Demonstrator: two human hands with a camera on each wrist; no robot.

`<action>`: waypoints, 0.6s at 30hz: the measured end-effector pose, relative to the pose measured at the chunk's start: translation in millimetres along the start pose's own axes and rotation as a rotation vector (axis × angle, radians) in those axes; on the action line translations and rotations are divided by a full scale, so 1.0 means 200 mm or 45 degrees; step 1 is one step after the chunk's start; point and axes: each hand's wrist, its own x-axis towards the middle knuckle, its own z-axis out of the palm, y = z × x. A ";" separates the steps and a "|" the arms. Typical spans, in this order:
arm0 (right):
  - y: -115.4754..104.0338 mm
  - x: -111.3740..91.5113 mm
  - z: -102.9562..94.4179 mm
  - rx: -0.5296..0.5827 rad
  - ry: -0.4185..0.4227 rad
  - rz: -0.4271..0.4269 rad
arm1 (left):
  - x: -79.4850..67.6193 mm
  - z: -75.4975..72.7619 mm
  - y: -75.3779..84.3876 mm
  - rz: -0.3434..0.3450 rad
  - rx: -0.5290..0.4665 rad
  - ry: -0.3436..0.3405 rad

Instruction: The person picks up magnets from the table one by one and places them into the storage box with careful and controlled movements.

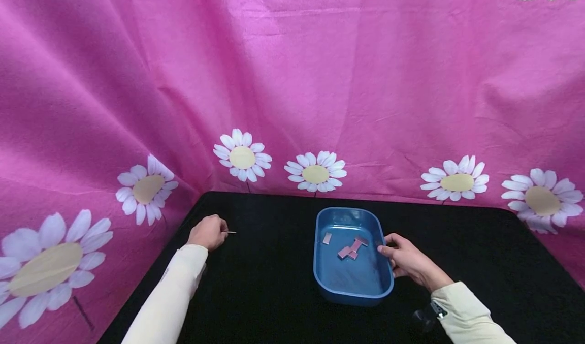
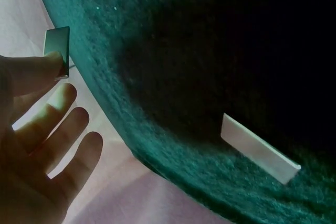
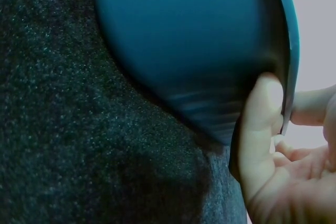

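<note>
My left hand (image 1: 209, 232) is at the left side of the black table. In the left wrist view it pinches a small flat rectangular tile (image 2: 59, 43) between thumb and finger, the other fingers spread apart. A second tile (image 2: 257, 150), pale and pinkish, lies on the black cloth near that hand. Beside the fingers in the head view, a thin pale edge (image 1: 232, 232) sticks out to the right. My right hand (image 1: 409, 257) grips the right rim of a blue plastic bin (image 1: 352, 285). Inside the bin lie several pinkish tiles (image 1: 346, 252), most overlapping in one cluster.
Black cloth covers the table (image 1: 269, 283). A pink curtain (image 1: 292, 80) with printed daisies hangs along its back and left edges. A dark device (image 1: 429, 316) is worn at my right wrist, below the pale sleeve.
</note>
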 end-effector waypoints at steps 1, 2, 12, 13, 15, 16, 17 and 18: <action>0.00 0.00 0.00 -0.001 0.000 -0.001 | 0.00 0.00 0.00 0.001 -0.007 -0.005; 0.00 0.00 0.00 -0.003 -0.002 -0.001 | 0.00 0.01 0.01 0.003 -0.010 -0.005; 0.00 0.00 0.01 -0.011 0.013 0.001 | 0.01 0.01 0.12 0.078 -0.024 0.032; 0.00 0.00 0.01 -0.010 0.014 0.004 | 0.01 0.01 0.13 0.085 -0.027 0.030; 0.01 0.00 0.01 -0.016 0.015 0.005 | 0.02 0.02 0.15 0.098 -0.025 0.037; 0.00 0.00 0.01 -0.016 0.017 0.003 | 0.02 0.03 0.16 0.100 -0.034 0.036; 0.00 0.00 0.01 -0.018 0.020 0.001 | 0.02 0.03 0.16 0.104 -0.038 0.037; 0.00 0.00 0.01 -0.017 0.025 -0.001 | 0.03 0.04 0.17 0.100 -0.044 0.035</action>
